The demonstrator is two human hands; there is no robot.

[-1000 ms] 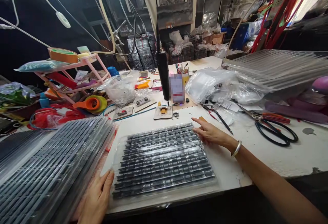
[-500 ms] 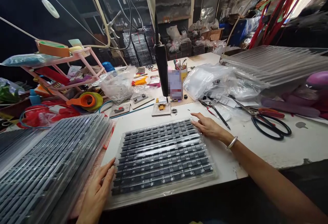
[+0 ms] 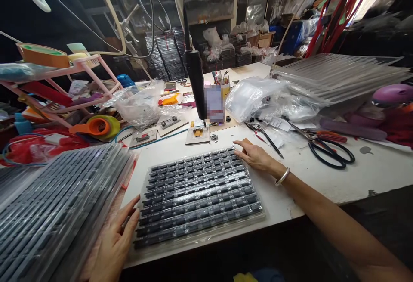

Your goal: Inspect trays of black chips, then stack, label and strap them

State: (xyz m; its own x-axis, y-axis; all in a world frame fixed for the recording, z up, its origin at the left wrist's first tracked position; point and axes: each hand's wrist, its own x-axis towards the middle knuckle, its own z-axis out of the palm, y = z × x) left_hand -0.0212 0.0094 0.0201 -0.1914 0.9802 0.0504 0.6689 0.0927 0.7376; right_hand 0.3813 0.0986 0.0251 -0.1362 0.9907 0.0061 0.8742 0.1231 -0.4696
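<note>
Clear plastic tray (image 3: 198,198) of black component strips lying flat on white surface (image 3: 322,183), centre of view, near front edge. Left hand (image 3: 112,243) at tray's 8 o'clock corner, fingers spread and extended, fingertips touching the tray's edge, nothing pinched. Right hand (image 3: 256,157) at tray's 1 o'clock corner, fingers loosely extended and resting flat against the tray's rim, nothing gripped; metal bangle (image 3: 282,176) on wrist.

Surroundings: tall stack of like trays (image 3: 54,204) at 9 o'clock of tray, just beside left hand, leaning toward it. Small fixture plate with yellow part (image 3: 197,134) at 12 o'clock, directly beneath hanging black power tool (image 3: 195,82); both close to tray's far edge. Tweezers (image 3: 269,140) and black-handled scissors (image 3: 327,150) at 2 to 3 o'clock, beyond right hand. Clear plastic bags (image 3: 258,99) further out at 1 o'clock; second bag (image 3: 138,105) at 11 o'clock. Orange tape dispenser (image 3: 97,127) and pink rack (image 3: 71,84) at 10 o'clock. Stack of empty clear trays (image 3: 338,77) at 2 o'clock, well apart.

Obstructions: none between hands and tray; stack at 9 o'clock crowding left side.
</note>
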